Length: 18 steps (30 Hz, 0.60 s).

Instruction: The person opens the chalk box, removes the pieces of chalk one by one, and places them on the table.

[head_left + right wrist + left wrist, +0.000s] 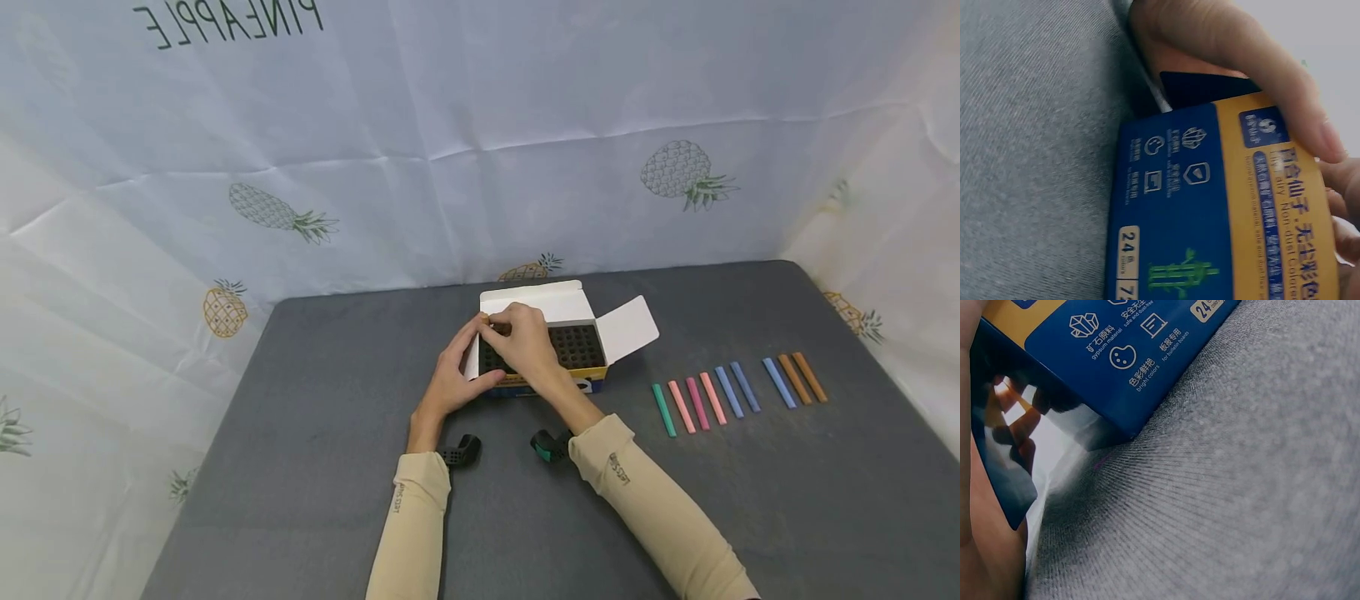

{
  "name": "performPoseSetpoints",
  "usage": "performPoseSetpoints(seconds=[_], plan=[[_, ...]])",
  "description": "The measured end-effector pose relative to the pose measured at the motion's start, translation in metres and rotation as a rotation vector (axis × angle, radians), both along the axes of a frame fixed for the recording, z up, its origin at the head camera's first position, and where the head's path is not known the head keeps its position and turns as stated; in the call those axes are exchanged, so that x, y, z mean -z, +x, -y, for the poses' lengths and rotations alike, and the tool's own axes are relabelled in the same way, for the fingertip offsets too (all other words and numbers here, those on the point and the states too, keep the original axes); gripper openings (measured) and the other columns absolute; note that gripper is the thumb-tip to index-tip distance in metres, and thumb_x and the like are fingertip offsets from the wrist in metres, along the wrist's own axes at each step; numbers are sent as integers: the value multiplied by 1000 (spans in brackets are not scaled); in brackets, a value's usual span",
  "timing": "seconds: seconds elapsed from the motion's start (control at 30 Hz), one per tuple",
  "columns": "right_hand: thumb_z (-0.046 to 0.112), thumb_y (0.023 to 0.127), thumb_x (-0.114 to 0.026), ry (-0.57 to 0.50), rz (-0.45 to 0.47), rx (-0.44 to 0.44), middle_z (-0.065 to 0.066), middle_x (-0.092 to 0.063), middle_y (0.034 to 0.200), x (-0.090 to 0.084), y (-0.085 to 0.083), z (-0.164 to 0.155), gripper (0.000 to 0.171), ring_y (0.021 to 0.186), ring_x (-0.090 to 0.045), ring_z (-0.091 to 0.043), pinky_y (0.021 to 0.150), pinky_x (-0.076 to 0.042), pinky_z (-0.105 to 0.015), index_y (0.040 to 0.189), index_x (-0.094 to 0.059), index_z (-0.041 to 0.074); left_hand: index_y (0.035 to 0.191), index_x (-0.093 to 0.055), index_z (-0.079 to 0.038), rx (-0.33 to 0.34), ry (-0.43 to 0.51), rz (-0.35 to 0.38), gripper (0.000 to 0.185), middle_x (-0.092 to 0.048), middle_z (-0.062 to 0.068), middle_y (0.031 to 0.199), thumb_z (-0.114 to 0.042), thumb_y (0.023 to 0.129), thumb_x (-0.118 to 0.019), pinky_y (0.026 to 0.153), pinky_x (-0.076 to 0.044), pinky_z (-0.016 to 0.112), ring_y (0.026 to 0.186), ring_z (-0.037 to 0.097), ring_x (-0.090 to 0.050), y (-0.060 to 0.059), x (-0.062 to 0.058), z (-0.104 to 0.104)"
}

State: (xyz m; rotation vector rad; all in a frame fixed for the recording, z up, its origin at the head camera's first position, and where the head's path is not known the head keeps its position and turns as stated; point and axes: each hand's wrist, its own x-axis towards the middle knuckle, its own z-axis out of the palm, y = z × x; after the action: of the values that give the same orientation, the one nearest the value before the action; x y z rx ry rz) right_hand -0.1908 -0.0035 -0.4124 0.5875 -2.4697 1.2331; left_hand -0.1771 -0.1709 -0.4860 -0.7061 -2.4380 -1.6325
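An open chalk box [577, 348] with white flaps and a dark grid of slots stands on the grey mat [315, 433]. My left hand [480, 354] grips the box's left end, fingers on the far side and thumb on the near side. My right hand [493, 327] reaches over the box's far left corner and pinches a small tan chalk stick [486, 319], of which only the tip shows. In the left wrist view the blue and yellow box wall [1116, 362] fills the top, next to my palm [975, 550]. The right wrist view shows the printed box side [1210, 219] with a thumb [1241, 69] along its edge.
A row of several chalk sticks [738, 387] lies on the mat right of the box: green, pink, blue and brown. A white cloth with pineapple prints [480, 142] walls in the back and both sides. Bare mat extends left and in front of the box.
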Motion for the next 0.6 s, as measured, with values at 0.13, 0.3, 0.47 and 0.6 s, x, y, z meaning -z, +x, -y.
performPoseSetpoints(seconds=[0.13,0.3,0.47,0.6], plan=[[11,92,-76,-88,-51,-11,-18,-73,84,-8,2,-4,17,69,-68,-27,63,-58,-38,99,-81,-4,162,-30,-27,-12,-7,15,104,-30,2,169,-79,80,-66,124,-34,54,156,26,-32,0,-2,-2],[11,92,-76,-155,-20,-27,-19,-73,89,-21,8,-9,16,72,-72,-29,67,-62,-39,98,-81,-3,161,-31,-31,-15,-15,20,101,-30,0,169,-79,79,-66,122,-36,55,155,26,-34,0,-3,-3],[14,93,-76,-150,0,-42,-18,-74,91,-26,15,-13,17,73,-73,-28,68,-63,-38,98,-82,-2,162,-32,-28,-8,4,18,100,-29,3,170,-75,81,-68,120,-38,58,154,29,-35,1,-1,-1],[15,93,-76,-144,-5,-50,-16,-73,87,-26,22,-17,17,69,-71,-24,64,-61,-34,97,-82,0,162,-32,-23,4,15,15,98,-28,6,170,-67,84,-72,122,-34,58,157,30,-30,1,1,0]])
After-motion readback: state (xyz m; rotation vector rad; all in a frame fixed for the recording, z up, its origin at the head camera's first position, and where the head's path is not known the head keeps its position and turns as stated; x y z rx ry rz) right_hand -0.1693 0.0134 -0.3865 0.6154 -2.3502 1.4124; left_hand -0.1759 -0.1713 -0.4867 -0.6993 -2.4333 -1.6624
